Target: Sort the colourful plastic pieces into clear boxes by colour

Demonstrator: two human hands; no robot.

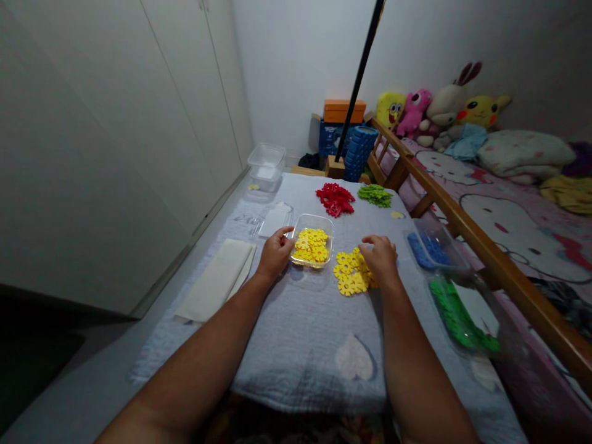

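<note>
My left hand (278, 251) grips the left side of a clear plastic box (331, 229), thumb and fingers at its rim. Inside lie several yellow flower-shaped plastic discs (311, 245) with notched edges. To the right of the box, a loose pile of the same yellow discs (350, 274) is spread on the cloth. My right hand (381, 256) is over the right part of that pile, its fingers curled and closed. Whatever is between those fingertips is too small to make out, and the hand hides part of the pile.
Farther back lie red pieces (335, 199) and light green pieces (375, 195). On the right stand boxes with blue pieces (428, 250) and green pieces (456, 314). A clear lid (276, 220), folded beige cloth (217, 277) and stacked clear boxes (267, 161) are left. A wooden bed rail (444, 209) borders the table.
</note>
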